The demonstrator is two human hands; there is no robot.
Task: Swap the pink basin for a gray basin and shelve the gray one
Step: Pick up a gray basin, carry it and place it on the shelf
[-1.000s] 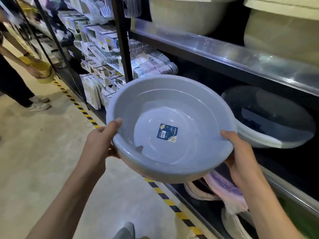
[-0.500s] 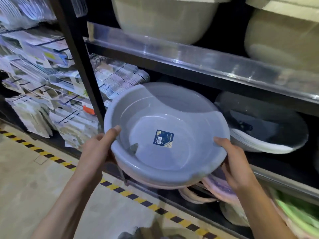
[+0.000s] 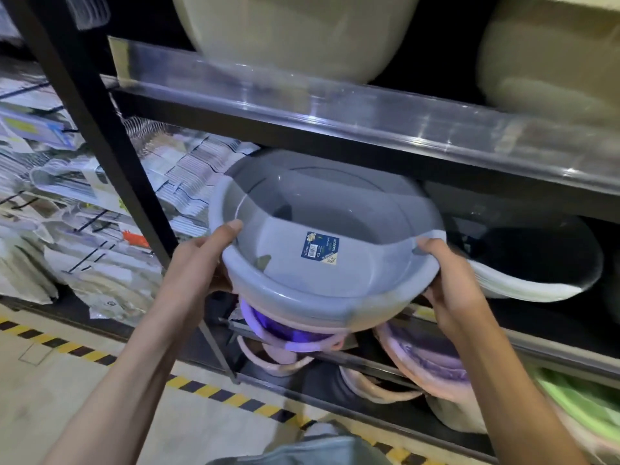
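Observation:
I hold a round gray basin (image 3: 322,290) with a blue label inside, its far half under the middle shelf's overhang. My left hand (image 3: 201,260) grips its left rim with the thumb over the edge. On the right rim sits my right hand (image 3: 453,286), fingers under the bowl. The basin's back part lies in shadow inside the shelf bay. Pink basins (image 3: 432,364) lie on the lower shelf, right under the gray one.
A stack of dark and white basins (image 3: 536,273) sits in the same bay to the right. Large beige tubs (image 3: 302,38) stand on the shelf above, behind a clear plastic lip (image 3: 335,105). A black upright post (image 3: 110,156) stands left; packaged goods hang beyond it. Yellow-black floor tape (image 3: 214,391) runs along the rack.
Both hands have carried the gray basin forward and up into the shelf bay. My view has turned toward the rack, and the person down the aisle is out of view.

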